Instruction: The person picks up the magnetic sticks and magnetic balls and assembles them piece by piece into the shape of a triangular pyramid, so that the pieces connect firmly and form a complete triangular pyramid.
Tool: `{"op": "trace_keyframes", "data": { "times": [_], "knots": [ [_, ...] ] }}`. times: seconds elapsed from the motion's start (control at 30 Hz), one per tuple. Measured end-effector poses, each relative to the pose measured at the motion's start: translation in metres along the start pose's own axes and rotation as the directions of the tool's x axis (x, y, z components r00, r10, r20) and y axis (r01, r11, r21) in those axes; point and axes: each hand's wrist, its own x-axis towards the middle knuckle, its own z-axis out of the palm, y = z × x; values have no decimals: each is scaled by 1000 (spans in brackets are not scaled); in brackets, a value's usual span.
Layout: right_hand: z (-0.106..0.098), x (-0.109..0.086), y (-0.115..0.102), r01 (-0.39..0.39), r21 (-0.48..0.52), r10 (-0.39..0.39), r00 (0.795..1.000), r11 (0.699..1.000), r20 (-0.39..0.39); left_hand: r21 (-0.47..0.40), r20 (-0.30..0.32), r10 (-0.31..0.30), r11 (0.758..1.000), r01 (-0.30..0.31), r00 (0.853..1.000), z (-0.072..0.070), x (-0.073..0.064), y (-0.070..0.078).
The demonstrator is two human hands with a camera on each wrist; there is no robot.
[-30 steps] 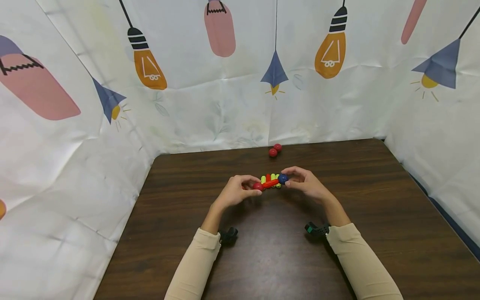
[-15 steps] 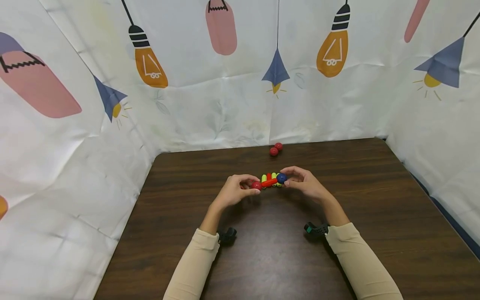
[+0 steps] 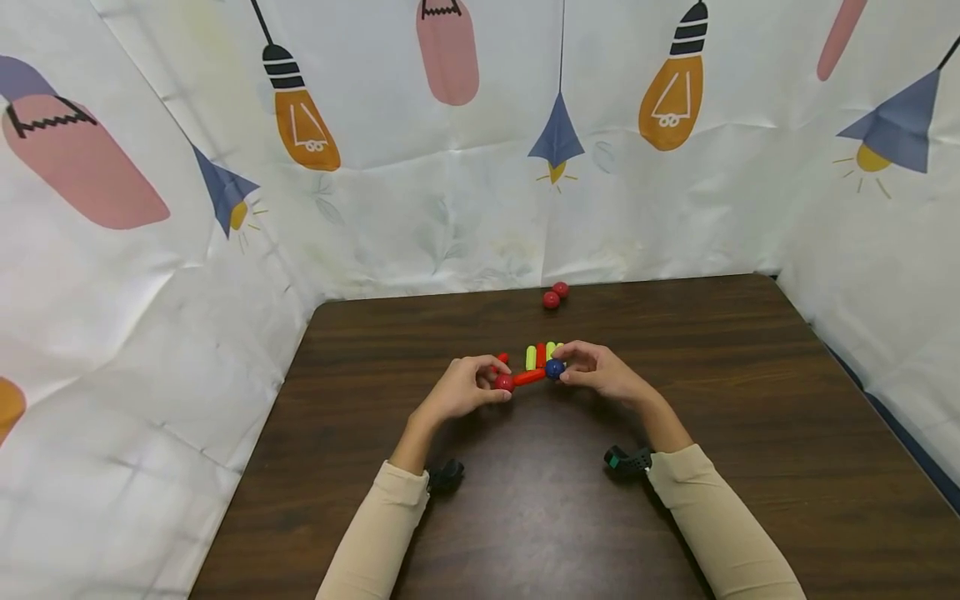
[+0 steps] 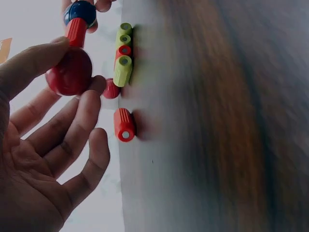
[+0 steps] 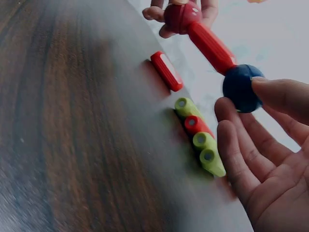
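The held red rod (image 3: 529,377) is running crosswise, left hand (image 3: 461,387) pinching the red ball (image 3: 504,382) at its left end, right hand (image 3: 604,372) pinching the blue ball (image 3: 554,368) opposite.

Left hand (image 3: 463,388) and right hand (image 3: 604,372) pinch, facing each other.

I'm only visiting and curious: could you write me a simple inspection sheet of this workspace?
Surface: dark wood-grain tabletop.
Job's things: held red ball and blue ball, with a connecting red rod between them; row of four rods, three yellow-green and one red; separate red rod; two red balls near the far edge.
Clutter: nothing seen besides these pieces.
Grippers: bare hands; left hand pinches the held red ball, right hand pinches the blue ball.
Cables: nothing seen.
Surroundings: patterned white sheeting behind and at both sides.
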Motion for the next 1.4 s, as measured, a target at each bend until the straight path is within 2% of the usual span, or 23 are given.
{"op": "trace_keyframes", "data": {
  "times": [0.2, 0.37, 0.57, 0.7, 0.83, 1.03, 1.27, 1.4],
  "knots": [
    [8, 3, 1, -5, -62, 11, 996, 998, 92, 66, 39, -22, 998, 19, 999, -3, -9, -4],
    [12, 4, 2, -14, -53, 22, 986, 998, 164, 98, 49, -42, 994, 37, 998, -4, -15, -9],
    [11, 4, 3, 0, -44, 8, 983, 999, 183, 126, 45, -59, 991, 53, 997, -6, -19, -15],
    [6, 2, 2, 1, -51, 6, 989, 999, 145, 157, 48, -67, 986, 58, 997, -9, -21, -18],
    [-1, 0, 2, -18, -14, 20, 995, 1000, 93, 179, 73, -74, 982, 60, 995, -14, -23, -22],
    [-11, -4, 3, -14, 14, 14, 1000, 1000, -21, 179, 118, -78, 982, 56, 990, -22, -27, -27],
    [-22, -3, 3, -46, -35, 39, 984, 998, -176, 128, 125, -87, 989, 71, 988, -27, -29, -27],
    [-25, 5, 4, -97, -93, 78, 979, 991, -187, 110, 131, -81, 992, 67, 988, -26, -29, -28]
  ]
}}
